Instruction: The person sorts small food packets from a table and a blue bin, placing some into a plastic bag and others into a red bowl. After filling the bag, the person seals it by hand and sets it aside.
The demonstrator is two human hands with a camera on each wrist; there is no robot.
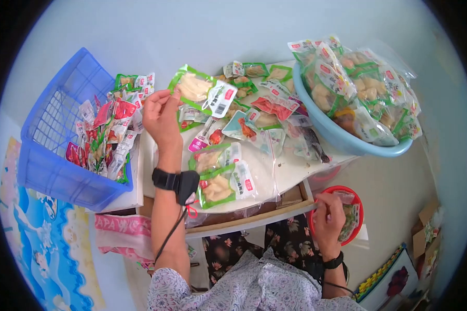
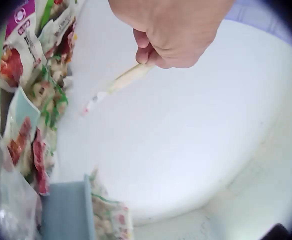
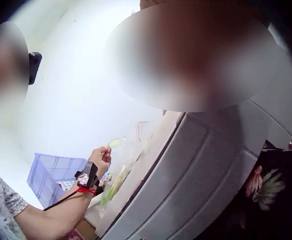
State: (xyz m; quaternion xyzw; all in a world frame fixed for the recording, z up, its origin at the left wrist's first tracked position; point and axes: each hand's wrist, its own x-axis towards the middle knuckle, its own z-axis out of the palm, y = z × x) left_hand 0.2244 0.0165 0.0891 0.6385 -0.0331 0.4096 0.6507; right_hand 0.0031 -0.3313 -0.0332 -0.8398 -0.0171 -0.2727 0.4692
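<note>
My left hand (image 1: 162, 115) pinches the edge of a green-and-white snack packet (image 1: 196, 89) between thumb and fingers, raised over the table. Pale pieces of food show through its clear front. Seen edge-on in the left wrist view, the same packet (image 2: 128, 78) looks thin and flat. Two similar green packets, an upper one (image 1: 213, 159) and a lower one (image 1: 224, 184), lie overlapping near the table's front edge. My right hand (image 1: 329, 222) hangs by the table's front right corner, fingers loosely curled and nothing visible in them. Below it, the red basin (image 1: 359, 234) contains some packets.
A blue plastic basket (image 1: 72, 181) at the left holds many small packets. The light-blue basin (image 1: 371, 149) at the right is heaped with larger ones. Loose packets (image 1: 267, 106) cover the back of the white table. An open drawer (image 1: 254, 217) juts out at the front.
</note>
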